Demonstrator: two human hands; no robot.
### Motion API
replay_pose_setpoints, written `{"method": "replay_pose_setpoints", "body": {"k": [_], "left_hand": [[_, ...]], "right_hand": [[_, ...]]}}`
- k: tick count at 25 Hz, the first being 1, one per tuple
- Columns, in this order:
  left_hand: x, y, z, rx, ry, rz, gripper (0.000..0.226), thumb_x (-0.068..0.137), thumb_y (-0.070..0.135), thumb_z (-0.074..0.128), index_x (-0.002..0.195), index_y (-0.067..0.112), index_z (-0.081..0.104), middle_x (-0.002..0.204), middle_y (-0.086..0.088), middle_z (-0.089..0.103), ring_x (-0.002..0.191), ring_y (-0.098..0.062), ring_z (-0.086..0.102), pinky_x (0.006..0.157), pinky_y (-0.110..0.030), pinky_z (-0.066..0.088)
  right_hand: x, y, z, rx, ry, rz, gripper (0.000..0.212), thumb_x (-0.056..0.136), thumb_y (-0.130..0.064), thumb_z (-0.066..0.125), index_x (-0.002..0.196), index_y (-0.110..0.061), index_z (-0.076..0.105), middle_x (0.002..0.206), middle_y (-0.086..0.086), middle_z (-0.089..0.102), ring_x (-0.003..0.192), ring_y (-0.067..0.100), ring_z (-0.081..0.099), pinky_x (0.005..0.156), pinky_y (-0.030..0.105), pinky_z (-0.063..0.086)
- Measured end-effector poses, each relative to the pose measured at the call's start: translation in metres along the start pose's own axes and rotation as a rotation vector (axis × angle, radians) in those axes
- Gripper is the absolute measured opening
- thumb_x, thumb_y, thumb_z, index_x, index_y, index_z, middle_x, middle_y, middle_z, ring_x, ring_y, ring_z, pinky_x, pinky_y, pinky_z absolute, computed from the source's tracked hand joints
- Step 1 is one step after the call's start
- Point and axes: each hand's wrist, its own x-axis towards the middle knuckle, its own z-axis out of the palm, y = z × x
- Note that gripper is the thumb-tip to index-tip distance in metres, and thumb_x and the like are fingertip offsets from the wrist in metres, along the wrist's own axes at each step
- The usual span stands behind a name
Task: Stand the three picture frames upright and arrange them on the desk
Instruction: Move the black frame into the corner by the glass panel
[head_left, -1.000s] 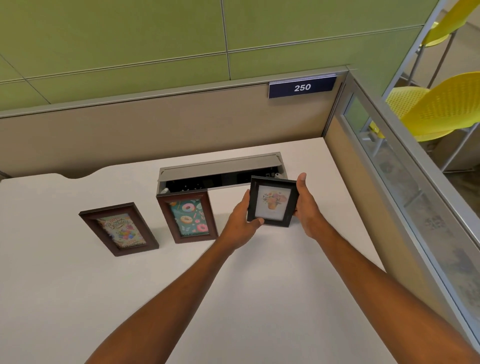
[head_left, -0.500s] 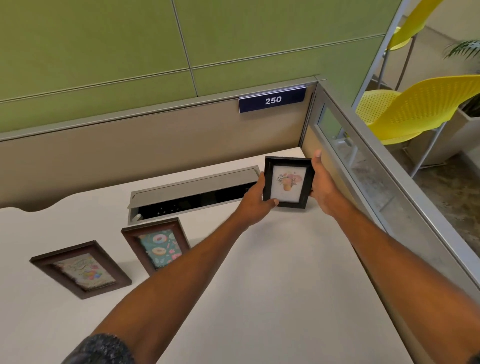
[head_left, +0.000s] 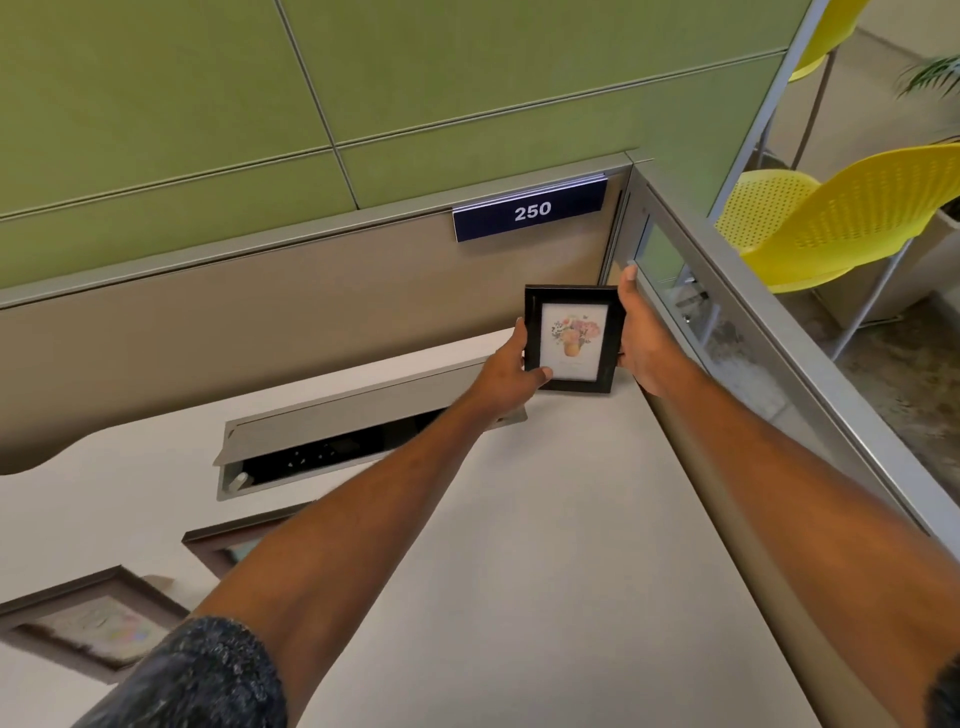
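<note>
Green wall panels (head_left: 208, 104): filling the upper left and upper middle of the frame, above a beige partition (head_left: 260, 332).
Tabletop (head_left: 545, 545): pale and plain, spreading across the lower middle, meeting the partition at the back.
Glass side screen (head_left: 727, 332): running along the right edge of the tabletop, closing off the far right corner.
Yellow chairs (head_left: 841, 218): sitting beyond the screen, upper right, beside a plant (head_left: 935, 73).
Cable tray (head_left: 332, 441): lying sunk in the tabletop at mid frame, its grey lid propped open; the left forearm is crossing over its right end.
Number plate (head_left: 530, 212): hanging on the partition rim, reading 250.
Two brown frames: lying flat at lower left, one (head_left: 88, 629) near the edge, the other (head_left: 218, 545) partly hidden by the left arm.
Black frame (head_left: 571, 338): standing upright in the far right corner, flower print facing the camera, bottom edge at the tabletop.
Left hand (head_left: 506, 371): gripping the black frame's left side, thumb pressing on the front.
Right hand (head_left: 644, 338): clasping its right side, fingers reaching behind.
</note>
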Motion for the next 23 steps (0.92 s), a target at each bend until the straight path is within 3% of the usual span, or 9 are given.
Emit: {"method": "replay_pose_setpoints", "body": {"k": [4,14,18,20,22,23], "left_hand": [[0.023,0.002,-0.002,0.040,0.010,-0.013,0.085,0.109,0.010,0.059,0.174,0.028,0.007,0.170,-0.005,0.044,0.149,-0.027,0.052,0.125,-0.051,0.043],[0.039,-0.003,-0.009,0.051,0.033,-0.001,0.077,0.110,0.010,0.054,0.173,0.033,0.017,0.166,-0.004,0.048,0.144,-0.021,0.051,0.121,-0.048,0.048],[0.035,-0.004,-0.007,0.060,0.035,-0.008,0.079,0.110,0.008,0.052,0.174,0.032,0.012,0.171,-0.006,0.042,0.154,-0.028,0.045,0.123,-0.047,0.045],[0.031,-0.004,-0.004,0.042,0.073,-0.026,0.077,0.111,0.007,0.050,0.174,0.031,0.011,0.174,-0.007,0.037,0.159,-0.030,0.039,0.125,-0.049,0.043],[0.025,-0.004,-0.002,0.009,0.131,-0.054,0.075,0.111,0.011,0.050,0.174,0.028,0.013,0.174,-0.007,0.037,0.157,-0.030,0.042,0.124,-0.049,0.043],[0.020,-0.004,0.001,-0.011,0.159,-0.068,0.074,0.111,0.012,0.050,0.174,0.027,0.013,0.173,-0.007,0.038,0.155,-0.030,0.045,0.123,-0.049,0.045]], "right_hand": [[0.020,-0.005,0.001,0.004,0.018,0.010,0.107,0.063,-0.107,0.041,0.133,-0.033,0.071,0.124,0.002,0.081,0.122,0.026,0.073,0.119,0.064,0.041],[0.038,-0.002,0.004,-0.031,0.008,0.010,0.093,0.077,-0.102,0.036,0.129,-0.034,0.074,0.121,0.001,0.082,0.120,0.026,0.074,0.119,0.064,0.041],[0.034,-0.002,0.003,-0.073,0.018,0.013,0.090,0.080,-0.100,0.035,0.133,-0.036,0.070,0.119,-0.001,0.081,0.119,0.025,0.071,0.118,0.061,0.042],[0.027,-0.004,0.004,-0.121,0.027,-0.009,0.074,0.086,-0.096,0.035,0.129,-0.044,0.066,0.114,-0.006,0.078,0.112,0.020,0.071,0.113,0.056,0.047],[0.018,-0.003,0.003,-0.185,0.035,-0.059,0.048,0.091,-0.091,0.034,0.105,-0.057,0.065,0.105,-0.012,0.077,0.100,0.012,0.072,0.095,0.046,0.055],[0.014,-0.003,0.001,-0.214,0.039,-0.085,0.044,0.094,-0.089,0.034,0.100,-0.057,0.065,0.104,-0.014,0.077,0.098,0.010,0.072,0.089,0.041,0.055]]}}
